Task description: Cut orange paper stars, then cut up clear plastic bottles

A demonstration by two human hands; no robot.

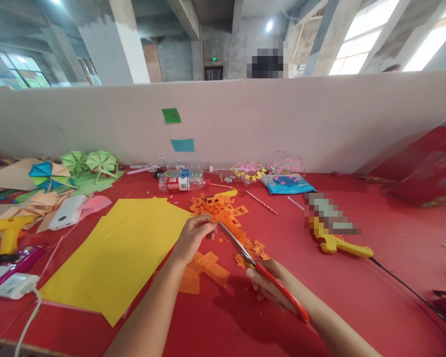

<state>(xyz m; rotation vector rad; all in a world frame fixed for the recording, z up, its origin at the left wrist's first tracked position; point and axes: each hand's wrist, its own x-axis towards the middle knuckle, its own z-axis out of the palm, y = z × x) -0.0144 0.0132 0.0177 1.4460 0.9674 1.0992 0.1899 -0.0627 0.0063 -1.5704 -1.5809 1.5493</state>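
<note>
My left hand (193, 238) is closed in a pinch on a piece of orange paper (223, 213) with star-shaped holes, held just above the red table (375, 307). My right hand (269, 285) grips red-handled scissors (260, 270); their blades point up and left into the orange paper close to my left fingers. Small orange stars (258, 248) and orange paper scraps (204, 270) lie on the table under and between my hands.
Yellow paper sheets (122, 253) lie to the left. A yellow glue gun (342, 245) with a black cord lies to the right. A plastic bottle (182, 184), folded green paper fans (89, 163) and a white partition (282, 124) are at the back. A second glue gun (9, 230) sits far left.
</note>
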